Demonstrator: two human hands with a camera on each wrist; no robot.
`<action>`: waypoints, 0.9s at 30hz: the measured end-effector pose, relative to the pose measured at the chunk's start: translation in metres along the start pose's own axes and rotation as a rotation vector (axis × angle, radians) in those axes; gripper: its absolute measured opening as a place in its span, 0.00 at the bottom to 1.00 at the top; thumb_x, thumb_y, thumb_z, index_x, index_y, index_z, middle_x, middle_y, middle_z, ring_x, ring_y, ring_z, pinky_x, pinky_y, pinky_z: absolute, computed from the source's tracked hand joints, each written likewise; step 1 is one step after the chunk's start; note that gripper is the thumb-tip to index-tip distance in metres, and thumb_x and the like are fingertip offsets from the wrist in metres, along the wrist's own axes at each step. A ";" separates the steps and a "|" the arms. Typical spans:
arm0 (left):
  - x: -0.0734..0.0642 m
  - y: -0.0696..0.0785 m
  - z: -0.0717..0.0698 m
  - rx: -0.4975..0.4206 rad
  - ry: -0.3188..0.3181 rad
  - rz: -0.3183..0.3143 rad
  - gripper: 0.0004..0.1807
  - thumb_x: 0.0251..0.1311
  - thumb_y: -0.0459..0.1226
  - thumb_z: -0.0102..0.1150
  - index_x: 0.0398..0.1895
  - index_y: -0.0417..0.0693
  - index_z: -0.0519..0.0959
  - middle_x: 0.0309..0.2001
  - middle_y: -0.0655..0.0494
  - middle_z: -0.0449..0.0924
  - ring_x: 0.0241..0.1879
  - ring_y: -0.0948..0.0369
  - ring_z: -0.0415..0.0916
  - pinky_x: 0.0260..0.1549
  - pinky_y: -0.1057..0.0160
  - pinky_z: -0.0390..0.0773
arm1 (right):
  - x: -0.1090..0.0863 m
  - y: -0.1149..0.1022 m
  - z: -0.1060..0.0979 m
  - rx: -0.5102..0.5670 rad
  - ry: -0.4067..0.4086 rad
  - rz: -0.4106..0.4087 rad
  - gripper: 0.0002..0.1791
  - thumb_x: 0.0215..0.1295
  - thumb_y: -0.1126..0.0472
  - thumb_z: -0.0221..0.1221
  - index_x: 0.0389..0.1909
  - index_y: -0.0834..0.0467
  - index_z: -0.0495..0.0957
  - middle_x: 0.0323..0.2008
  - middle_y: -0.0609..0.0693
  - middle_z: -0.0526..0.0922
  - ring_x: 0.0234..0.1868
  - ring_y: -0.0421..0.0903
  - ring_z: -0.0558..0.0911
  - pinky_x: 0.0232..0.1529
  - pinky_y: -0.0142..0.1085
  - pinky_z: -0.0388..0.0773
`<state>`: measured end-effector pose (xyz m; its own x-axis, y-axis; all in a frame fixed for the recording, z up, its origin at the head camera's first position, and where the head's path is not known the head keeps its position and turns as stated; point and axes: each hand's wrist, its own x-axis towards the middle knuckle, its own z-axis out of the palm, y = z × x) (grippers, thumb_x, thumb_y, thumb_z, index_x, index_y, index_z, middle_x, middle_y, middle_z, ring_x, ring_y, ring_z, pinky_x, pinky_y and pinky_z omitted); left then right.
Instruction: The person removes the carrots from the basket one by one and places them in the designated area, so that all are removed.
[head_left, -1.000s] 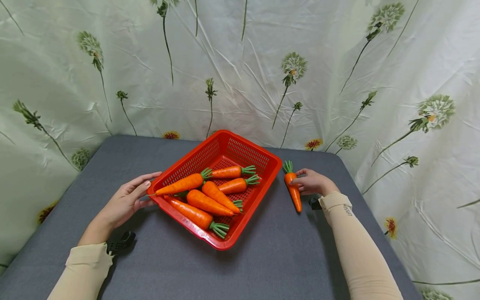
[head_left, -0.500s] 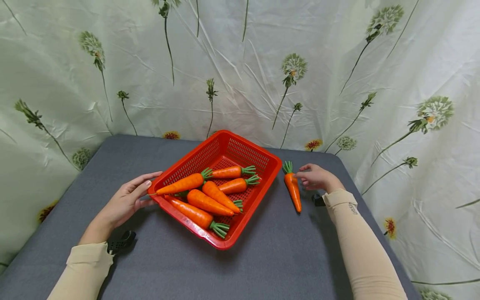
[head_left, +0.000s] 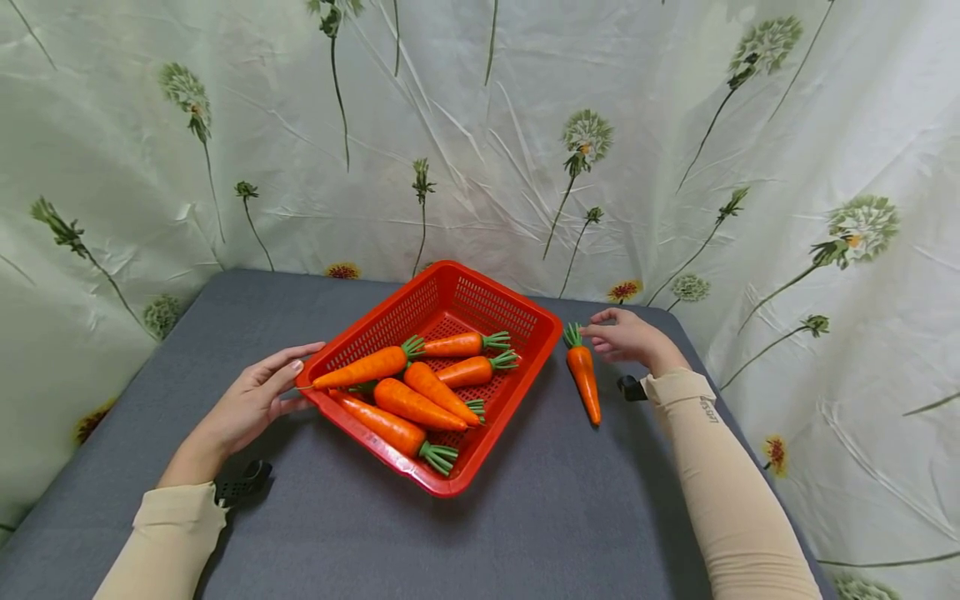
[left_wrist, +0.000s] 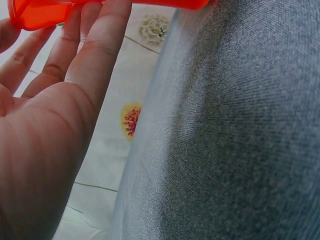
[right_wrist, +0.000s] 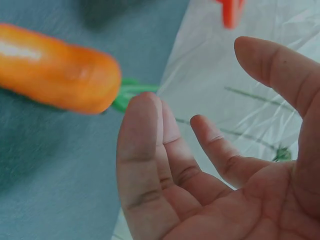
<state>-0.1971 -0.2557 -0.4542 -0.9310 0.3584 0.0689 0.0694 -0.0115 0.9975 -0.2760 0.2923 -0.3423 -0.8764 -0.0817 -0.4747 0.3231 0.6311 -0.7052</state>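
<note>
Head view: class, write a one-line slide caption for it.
Left hand touching a red basket of carrots, right hand beside the green leaves of a carrot on the grey table.

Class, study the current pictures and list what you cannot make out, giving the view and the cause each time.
Head view: lettering on the right sleeve, too small to read.
Head view: part of the red basket's floor, hidden by carrots.
Left wrist view: most of the red basket, cut off by the top edge.
Right wrist view: the lone carrot's tip, cut off by the left edge; some leaves, behind the right hand.
</note>
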 end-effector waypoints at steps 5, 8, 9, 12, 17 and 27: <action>-0.001 0.001 0.000 -0.004 -0.004 0.004 0.27 0.79 0.43 0.41 0.77 0.45 0.60 0.65 0.72 0.70 0.59 0.75 0.75 0.47 0.64 0.85 | -0.002 -0.014 0.008 0.044 -0.032 -0.026 0.40 0.73 0.47 0.57 0.74 0.63 0.52 0.66 0.69 0.66 0.64 0.61 0.73 0.69 0.53 0.71; -0.001 0.001 0.000 0.000 -0.009 0.006 0.27 0.79 0.43 0.42 0.77 0.45 0.60 0.66 0.72 0.70 0.59 0.75 0.75 0.47 0.64 0.85 | -0.003 -0.020 0.012 0.039 -0.047 -0.043 0.40 0.73 0.47 0.57 0.75 0.63 0.52 0.65 0.68 0.67 0.61 0.58 0.75 0.69 0.54 0.71; -0.001 0.001 0.000 0.002 -0.010 0.007 0.27 0.79 0.43 0.42 0.77 0.45 0.60 0.66 0.72 0.70 0.59 0.75 0.75 0.47 0.64 0.85 | -0.003 -0.022 0.013 0.042 -0.052 -0.046 0.39 0.73 0.48 0.57 0.74 0.63 0.52 0.64 0.67 0.67 0.58 0.56 0.76 0.69 0.54 0.71; -0.001 0.000 0.000 0.005 -0.013 0.008 0.27 0.79 0.43 0.41 0.77 0.45 0.60 0.66 0.72 0.69 0.59 0.75 0.75 0.47 0.64 0.85 | -0.004 -0.028 0.017 0.027 -0.060 -0.060 0.38 0.74 0.48 0.57 0.74 0.63 0.53 0.58 0.64 0.72 0.52 0.51 0.79 0.65 0.51 0.75; -0.001 -0.001 -0.001 0.013 -0.004 0.006 0.27 0.79 0.43 0.42 0.77 0.45 0.60 0.66 0.71 0.69 0.59 0.75 0.75 0.47 0.64 0.85 | -0.006 -0.038 0.023 0.010 -0.067 -0.086 0.37 0.73 0.48 0.57 0.72 0.63 0.54 0.47 0.56 0.76 0.46 0.49 0.79 0.50 0.38 0.82; -0.001 0.000 0.000 0.005 -0.004 0.008 0.27 0.79 0.43 0.42 0.77 0.44 0.60 0.66 0.71 0.70 0.59 0.75 0.76 0.47 0.64 0.85 | -0.008 -0.052 0.033 -0.029 -0.076 -0.108 0.34 0.73 0.47 0.58 0.70 0.61 0.60 0.55 0.61 0.76 0.47 0.49 0.79 0.58 0.45 0.79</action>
<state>-0.1961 -0.2558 -0.4538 -0.9291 0.3617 0.0764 0.0783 -0.0097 0.9969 -0.2738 0.2344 -0.3188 -0.8757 -0.2077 -0.4360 0.2170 0.6374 -0.7393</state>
